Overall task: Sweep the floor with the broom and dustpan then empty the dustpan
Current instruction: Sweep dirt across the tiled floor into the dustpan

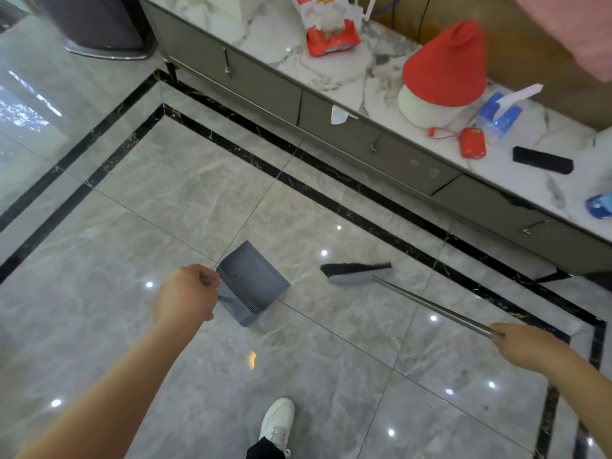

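A grey dustpan (253, 283) with a comb edge rests on the glossy grey tiled floor (165, 200), its mouth facing right. My left hand (187, 294) is closed around the top of its handle, which the fist hides. To the right lies the broom head (357, 272), black bristles on the floor, a short gap from the dustpan's mouth. Its metal pole (430, 306) slants down to my right hand (526, 342), which grips the pole's end.
A low marble-topped cabinet (381, 150) with drawers runs along the far right, carrying a red cone-shaped lid, tissue packs and a black brush. A dark round bin (99, 24) stands at the top left. My white shoe (276, 422) is at the bottom centre.
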Demonstrator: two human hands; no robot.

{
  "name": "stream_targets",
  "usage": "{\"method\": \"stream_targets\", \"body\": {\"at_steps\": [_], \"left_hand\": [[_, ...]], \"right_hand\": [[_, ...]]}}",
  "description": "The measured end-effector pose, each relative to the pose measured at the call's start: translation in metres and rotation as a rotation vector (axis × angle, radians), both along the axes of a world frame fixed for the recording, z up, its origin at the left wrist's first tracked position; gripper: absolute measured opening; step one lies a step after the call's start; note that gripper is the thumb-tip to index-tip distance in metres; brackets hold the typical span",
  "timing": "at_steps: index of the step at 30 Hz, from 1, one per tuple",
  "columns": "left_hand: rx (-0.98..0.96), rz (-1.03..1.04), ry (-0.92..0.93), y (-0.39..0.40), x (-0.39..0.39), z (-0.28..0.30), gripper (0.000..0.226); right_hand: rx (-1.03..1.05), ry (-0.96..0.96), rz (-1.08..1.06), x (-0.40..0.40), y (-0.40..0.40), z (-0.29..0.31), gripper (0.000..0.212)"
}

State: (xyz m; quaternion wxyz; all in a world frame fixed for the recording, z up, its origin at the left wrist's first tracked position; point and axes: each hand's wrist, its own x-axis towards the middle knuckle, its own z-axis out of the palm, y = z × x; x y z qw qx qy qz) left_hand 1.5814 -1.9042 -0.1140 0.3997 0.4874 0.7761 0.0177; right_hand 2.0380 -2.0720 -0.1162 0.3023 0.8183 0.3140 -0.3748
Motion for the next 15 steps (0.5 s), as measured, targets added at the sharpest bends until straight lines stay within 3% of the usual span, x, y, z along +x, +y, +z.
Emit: {"method": "stream_targets", "body": {"at_steps": [3,8,11,15], "left_hand": [[-0.006,-0.03,-0.013,-0.001,0.009,0.006,0.028],[0.012,-0.115,-0.043,-0.008,0.037,0.015,0.03],[0.002,-0.176,-0.037,-0.013,0.059,0.017,0.031],[-0.007,-0.197,-0.007,-0.018,0.087,0.015,0.031]], "right_hand": [[0.133,0.018,-0.149,0.01,-0.018,0.021,0.042],[0.338,0.129,-0.656,-0.005,-0.022,0.024,0.027],[0.343,0.371,-1.061,-0.029,-0.006,0.02,0.012],[0.315,0.775,-1.676,-0.052,0.004,-0.004,0.02]]}}
